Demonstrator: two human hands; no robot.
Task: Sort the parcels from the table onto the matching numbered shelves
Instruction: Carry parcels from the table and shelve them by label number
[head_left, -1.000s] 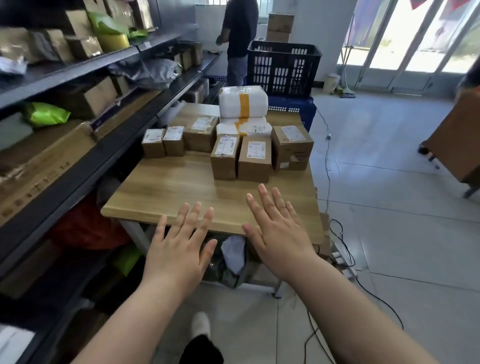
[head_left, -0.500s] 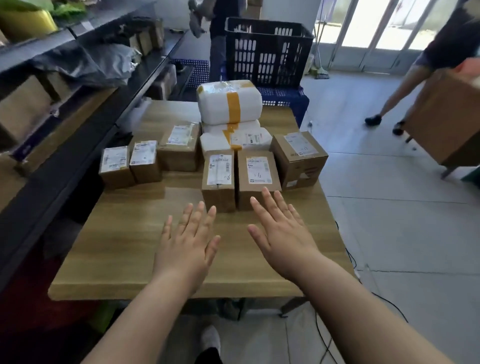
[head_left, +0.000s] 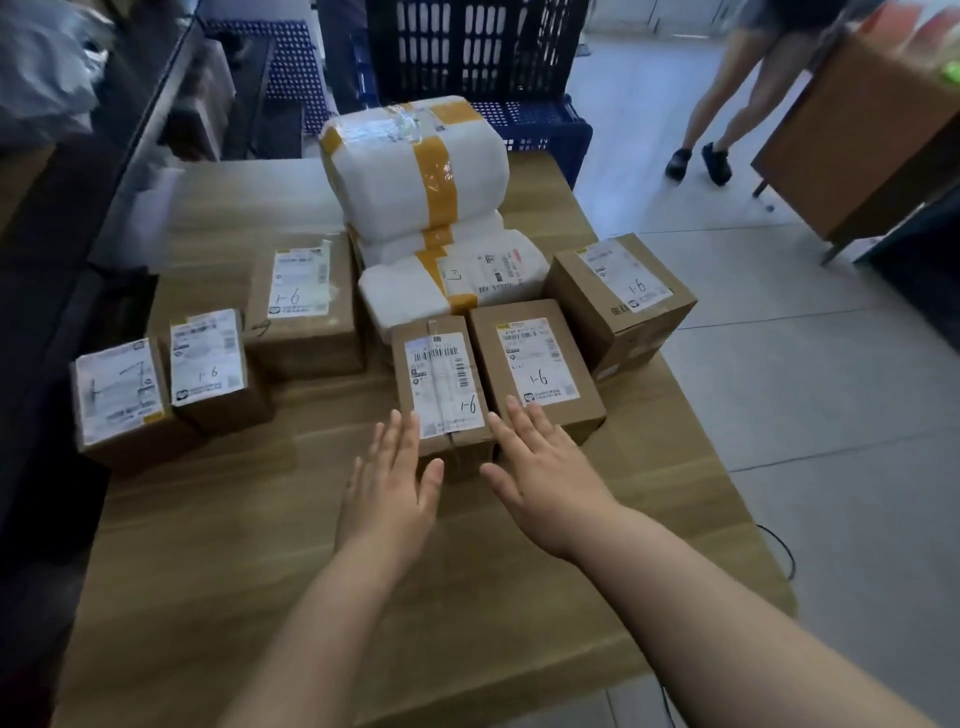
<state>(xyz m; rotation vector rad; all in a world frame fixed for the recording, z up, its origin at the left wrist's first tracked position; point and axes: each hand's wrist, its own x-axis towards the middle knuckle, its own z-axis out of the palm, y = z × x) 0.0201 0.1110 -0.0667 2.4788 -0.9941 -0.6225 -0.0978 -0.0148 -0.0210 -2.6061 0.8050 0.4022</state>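
Both hands (head_left: 395, 483) flat before boxes (head_left: 441, 384) marked "1-6".

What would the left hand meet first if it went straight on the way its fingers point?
Most likely the narrow cardboard box marked 1-6, directly ahead of the left hand. Its fingers overlap the box's near left edge in the picture; whether they touch is unclear.

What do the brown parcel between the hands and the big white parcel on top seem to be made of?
Brown parcel: likely matte cardboard; flat faces, sharp edges, taped seam, paper label. White parcel: probably glossy plastic wrap with yellow tape; it bulges, wrinkles and shines.
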